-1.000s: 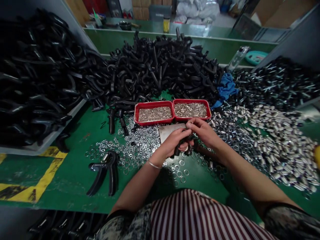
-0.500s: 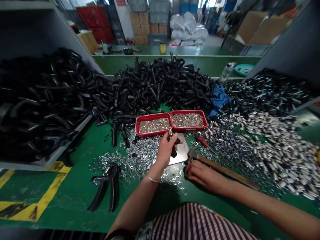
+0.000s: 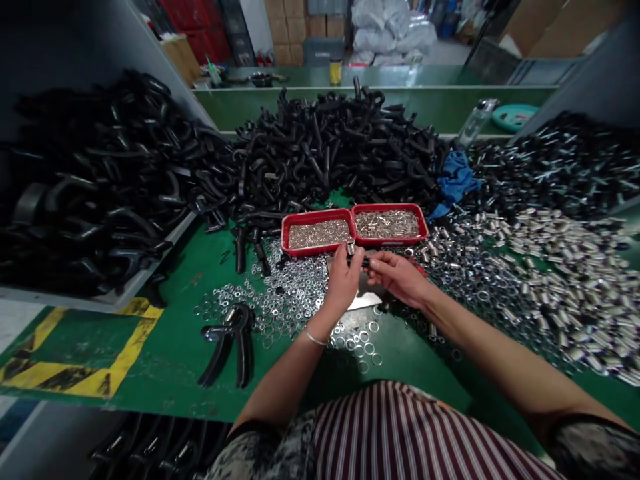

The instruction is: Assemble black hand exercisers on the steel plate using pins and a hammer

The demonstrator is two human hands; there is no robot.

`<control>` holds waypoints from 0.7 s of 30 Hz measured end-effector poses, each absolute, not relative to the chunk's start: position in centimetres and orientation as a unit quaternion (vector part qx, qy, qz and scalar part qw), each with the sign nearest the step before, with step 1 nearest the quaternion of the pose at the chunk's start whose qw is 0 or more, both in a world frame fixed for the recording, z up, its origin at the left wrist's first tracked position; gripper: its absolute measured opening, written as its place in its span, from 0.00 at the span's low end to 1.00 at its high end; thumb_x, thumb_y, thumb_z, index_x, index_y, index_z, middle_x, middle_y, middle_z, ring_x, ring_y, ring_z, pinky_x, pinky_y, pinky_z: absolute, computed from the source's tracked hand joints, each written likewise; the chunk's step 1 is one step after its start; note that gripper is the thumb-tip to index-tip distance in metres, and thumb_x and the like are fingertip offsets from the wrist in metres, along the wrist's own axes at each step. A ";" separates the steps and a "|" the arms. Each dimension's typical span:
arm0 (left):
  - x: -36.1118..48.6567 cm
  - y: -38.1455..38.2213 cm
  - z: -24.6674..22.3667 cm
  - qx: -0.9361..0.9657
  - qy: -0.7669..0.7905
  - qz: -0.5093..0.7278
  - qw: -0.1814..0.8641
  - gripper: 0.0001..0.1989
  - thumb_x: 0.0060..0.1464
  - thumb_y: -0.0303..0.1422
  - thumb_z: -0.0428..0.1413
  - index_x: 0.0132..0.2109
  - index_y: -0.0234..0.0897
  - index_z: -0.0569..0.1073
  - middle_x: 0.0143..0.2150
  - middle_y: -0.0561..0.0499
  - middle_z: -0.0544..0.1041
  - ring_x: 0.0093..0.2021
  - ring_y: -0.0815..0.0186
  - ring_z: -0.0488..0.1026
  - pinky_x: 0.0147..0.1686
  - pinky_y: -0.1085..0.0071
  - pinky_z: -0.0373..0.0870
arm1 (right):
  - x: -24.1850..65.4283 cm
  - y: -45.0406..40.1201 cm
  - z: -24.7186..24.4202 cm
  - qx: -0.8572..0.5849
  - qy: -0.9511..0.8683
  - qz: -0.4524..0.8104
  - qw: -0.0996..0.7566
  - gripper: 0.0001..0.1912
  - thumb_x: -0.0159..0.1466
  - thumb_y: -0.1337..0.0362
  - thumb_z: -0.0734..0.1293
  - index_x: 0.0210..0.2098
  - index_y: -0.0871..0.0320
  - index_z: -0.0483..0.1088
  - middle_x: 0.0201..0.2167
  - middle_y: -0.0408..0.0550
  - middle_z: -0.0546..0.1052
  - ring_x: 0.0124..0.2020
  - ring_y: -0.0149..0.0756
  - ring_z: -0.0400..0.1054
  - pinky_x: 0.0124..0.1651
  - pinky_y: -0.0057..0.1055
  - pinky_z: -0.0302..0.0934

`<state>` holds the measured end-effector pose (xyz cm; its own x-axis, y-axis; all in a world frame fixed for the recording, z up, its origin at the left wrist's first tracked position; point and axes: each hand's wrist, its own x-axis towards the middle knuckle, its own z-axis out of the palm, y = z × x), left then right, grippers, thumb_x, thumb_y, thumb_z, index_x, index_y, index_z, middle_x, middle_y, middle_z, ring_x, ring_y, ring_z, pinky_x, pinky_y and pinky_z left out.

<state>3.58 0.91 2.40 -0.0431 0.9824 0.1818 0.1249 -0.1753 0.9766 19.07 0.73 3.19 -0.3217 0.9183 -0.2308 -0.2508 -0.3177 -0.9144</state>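
Observation:
My left hand (image 3: 343, 280) holds a small black part (image 3: 361, 261) upright in its fingers, with a short silver sleeve (image 3: 351, 248) showing at the top. My right hand (image 3: 397, 277) reaches in from the right, and its fingertips pinch the dark end of that part. Both hands are above a steel plate (image 3: 364, 301), just in front of twin red trays (image 3: 354, 229) of small metal pieces. Loose silver washers (image 3: 290, 293) lie to the left of my hands. An assembled black hand grip (image 3: 233, 340) with a coil spring rests on the green bench.
A large heap of black curved handles (image 3: 325, 150) rises behind the trays, with more to the left. Silver sleeves (image 3: 550, 273) spread to the right beside a blue cloth (image 3: 456, 177). A raised green divider (image 3: 375, 110) closes the bench's far side.
My right hand has let go of the wooden-handled hammer, which is out of sight, and come up to the black part. My view has tilted slightly.

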 end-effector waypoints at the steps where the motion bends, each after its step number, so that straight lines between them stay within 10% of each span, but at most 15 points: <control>1: 3.6 0.9 2.4 0.552 0.490 0.526 0.422 0.12 0.65 0.43 0.52 0.43 0.39 0.70 0.40 0.47 0.74 0.42 0.62 0.70 0.48 0.66 0.65 | 19.4 0.8 3.3 -0.415 -0.433 0.687 0.409 0.17 0.56 0.56 0.77 0.39 0.57 0.72 0.32 0.41 0.76 0.30 0.29 0.72 0.39 0.31 0.71; 12: 3.6 0.4 2.9 0.659 0.461 0.474 0.358 0.09 0.64 0.41 0.53 0.39 0.40 0.71 0.38 0.48 0.75 0.42 0.60 0.71 0.49 0.65 0.65 | 20.3 0.0 4.2 -0.381 -0.440 0.764 0.279 0.22 0.63 0.43 0.68 0.38 0.57 0.71 0.26 0.42 0.75 0.18 0.24 0.57 0.19 0.22 0.55; 21: 3.4 1.1 2.4 0.492 0.492 0.520 0.495 0.17 0.63 0.49 0.51 0.44 0.40 0.71 0.39 0.50 0.78 0.36 0.65 0.74 0.38 0.70 0.71 | 36.5 5.3 4.4 -0.716 -0.642 0.141 0.234 0.09 0.66 0.64 0.62 0.37 0.59 0.73 0.32 0.54 0.79 0.37 0.43 0.71 0.44 0.38 0.61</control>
